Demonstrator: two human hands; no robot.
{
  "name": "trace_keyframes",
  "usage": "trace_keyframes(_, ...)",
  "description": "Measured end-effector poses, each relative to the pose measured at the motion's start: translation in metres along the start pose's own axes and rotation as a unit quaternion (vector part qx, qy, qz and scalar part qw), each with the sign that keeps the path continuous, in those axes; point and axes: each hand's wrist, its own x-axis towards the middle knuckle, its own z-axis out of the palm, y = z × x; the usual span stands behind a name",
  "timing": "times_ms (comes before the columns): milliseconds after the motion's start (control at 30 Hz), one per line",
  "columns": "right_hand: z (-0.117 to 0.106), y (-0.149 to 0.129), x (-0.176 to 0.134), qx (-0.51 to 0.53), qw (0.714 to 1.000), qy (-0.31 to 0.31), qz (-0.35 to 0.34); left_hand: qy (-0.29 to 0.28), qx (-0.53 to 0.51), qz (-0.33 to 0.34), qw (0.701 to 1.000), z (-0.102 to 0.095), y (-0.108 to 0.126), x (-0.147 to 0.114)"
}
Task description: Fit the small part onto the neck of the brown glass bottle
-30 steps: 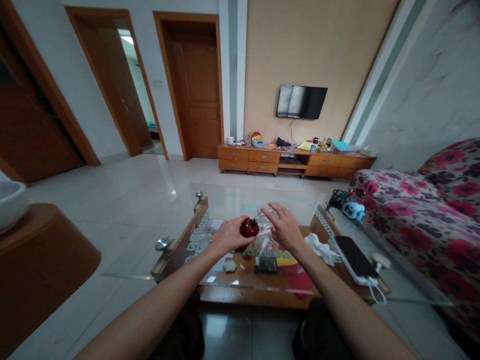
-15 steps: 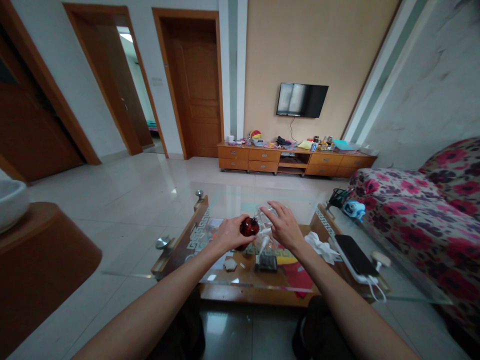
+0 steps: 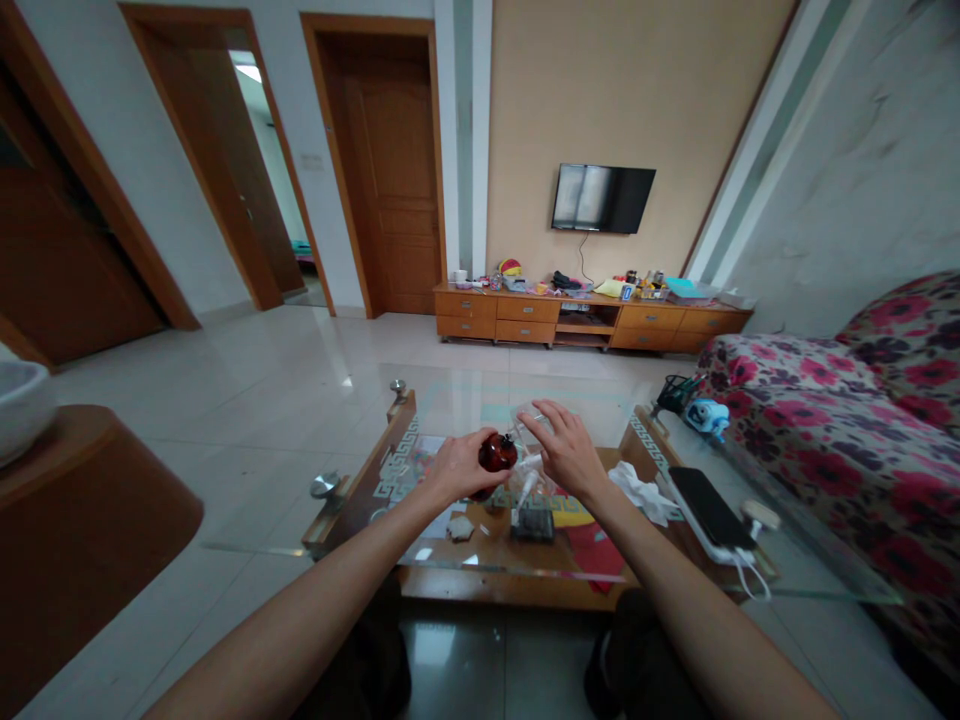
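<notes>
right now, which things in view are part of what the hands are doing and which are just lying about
Apparently in use:
red-brown bottle, in the grip of the left hand
clear object, at the grip of the right hand; kind unclear

Apparently just lying about:
phone
crumpled white tissue
red-and-yellow ball

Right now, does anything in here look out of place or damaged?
Crumpled white tissue lies near the right hand, looking like litter. The wall above the floral sofa has dark marks, so it looks stained.
</notes>
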Motion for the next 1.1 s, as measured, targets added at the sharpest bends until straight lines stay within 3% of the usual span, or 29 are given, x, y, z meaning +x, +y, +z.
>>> trace_keyframes(567, 0.0015, 0.0006, 0.0011, -0.008, 1.0, -0.005, -0.014, 0.001, 0.011, 0.003, 1.0, 0.002, -0.0011, 0.0006)
trace_keyframes(1100, 0.0052, 0.0015, 0.006, 0.005, 0.998, 0.042, -0.038, 0.003, 0.002, -0.003, 1.0, 0.0041, -0.0027, 0.0001)
